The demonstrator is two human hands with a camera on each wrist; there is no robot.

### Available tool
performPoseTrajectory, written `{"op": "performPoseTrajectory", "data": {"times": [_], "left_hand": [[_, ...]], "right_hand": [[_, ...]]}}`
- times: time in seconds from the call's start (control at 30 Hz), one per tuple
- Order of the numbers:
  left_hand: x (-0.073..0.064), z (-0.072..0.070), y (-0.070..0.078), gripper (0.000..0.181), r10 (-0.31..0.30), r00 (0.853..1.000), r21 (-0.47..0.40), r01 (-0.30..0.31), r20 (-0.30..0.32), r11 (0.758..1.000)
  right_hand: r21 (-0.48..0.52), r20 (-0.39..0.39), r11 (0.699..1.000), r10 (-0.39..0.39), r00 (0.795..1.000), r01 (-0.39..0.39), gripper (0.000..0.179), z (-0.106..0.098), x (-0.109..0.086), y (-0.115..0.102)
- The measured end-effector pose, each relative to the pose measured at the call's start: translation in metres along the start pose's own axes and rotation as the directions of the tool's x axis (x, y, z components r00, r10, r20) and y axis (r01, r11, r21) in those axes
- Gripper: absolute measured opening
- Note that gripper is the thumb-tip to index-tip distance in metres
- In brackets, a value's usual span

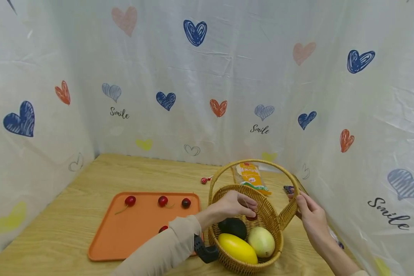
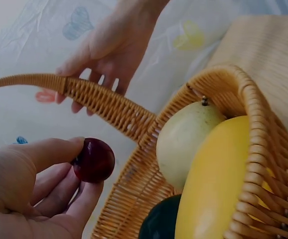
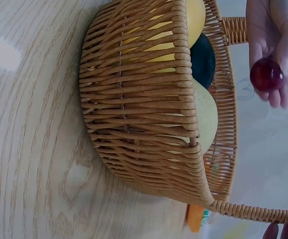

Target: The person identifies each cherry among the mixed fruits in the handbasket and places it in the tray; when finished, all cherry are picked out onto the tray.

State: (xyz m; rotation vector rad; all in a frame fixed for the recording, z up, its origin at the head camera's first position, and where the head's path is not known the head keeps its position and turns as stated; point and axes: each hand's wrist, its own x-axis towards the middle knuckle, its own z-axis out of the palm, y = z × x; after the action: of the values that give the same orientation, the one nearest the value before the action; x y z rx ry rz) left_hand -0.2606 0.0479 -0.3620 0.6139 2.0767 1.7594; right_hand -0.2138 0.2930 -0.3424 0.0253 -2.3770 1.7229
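Observation:
My left hand (image 1: 232, 203) pinches a dark red cherry (image 2: 95, 160) between thumb and fingers, above the opening of a wicker basket (image 3: 134, 109). On the far side, my right hand (image 1: 312, 218) grips the basket's arched handle (image 1: 288, 212) low down, thumb in front and fingers behind. Inside the basket lie a smooth yellow fruit (image 1: 237, 248), a pale green pear-like fruit (image 2: 189, 142) with a short stem, and a dark green fruit (image 1: 234, 227). More cherries (image 1: 130, 201) lie spread on an orange tray (image 1: 124, 237) to the left, one partly hidden by my left sleeve.
Behind the basket lies an orange-and-clear food packet (image 1: 251, 177), with a red-wrapped lollipop (image 1: 204, 180) to its left. A small dark wrapped item (image 1: 288, 189) is by my right fingers. Curtains (image 1: 207, 76) printed with hearts enclose the wooden table (image 1: 151, 172).

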Motion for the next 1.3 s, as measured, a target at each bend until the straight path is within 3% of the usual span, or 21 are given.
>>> {"op": "performPoseTrajectory", "data": {"times": [0.2, 0.33, 0.57, 0.73, 1.07, 1.3], "left_hand": [[-0.022, -0.010, 0.003, 0.026, 0.041, 0.996, -0.008, -0.040, 0.083, 0.999], [-0.041, -0.016, -0.001, 0.026, 0.050, 0.993, -0.085, -0.041, 0.108, 0.996], [-0.064, -0.037, -0.013, 0.028, 0.031, 0.999, -0.093, -0.028, 0.029, 0.995], [-0.079, -0.056, -0.019, 0.030, 0.042, 0.999, -0.062, -0.042, 0.003, 0.997], [-0.109, -0.093, -0.039, 0.042, 0.063, 0.997, -0.118, -0.068, -0.042, 0.991], [-0.129, -0.124, -0.059, 0.046, -0.006, 0.993, -0.110, -0.007, -0.117, 0.994]], "right_hand": [[-0.009, 0.008, 1.000, -0.006, 1.000, 0.006, 0.071, -0.001, 0.000, -0.001], [-0.024, 0.015, 0.999, -0.024, 1.000, 0.024, 0.069, 0.000, 0.000, 0.000], [-0.056, 0.016, 0.995, -0.076, 0.997, 0.077, 0.065, 0.002, 0.003, 0.000], [-0.051, 0.020, 0.997, -0.065, 0.998, 0.066, 0.066, 0.001, 0.001, 0.001], [-0.035, 0.020, 0.996, -0.077, 0.997, 0.078, 0.065, 0.000, -0.001, 0.003], [-0.020, 0.012, 0.998, -0.056, 0.998, 0.056, 0.065, -0.002, 0.000, 0.004]]}}
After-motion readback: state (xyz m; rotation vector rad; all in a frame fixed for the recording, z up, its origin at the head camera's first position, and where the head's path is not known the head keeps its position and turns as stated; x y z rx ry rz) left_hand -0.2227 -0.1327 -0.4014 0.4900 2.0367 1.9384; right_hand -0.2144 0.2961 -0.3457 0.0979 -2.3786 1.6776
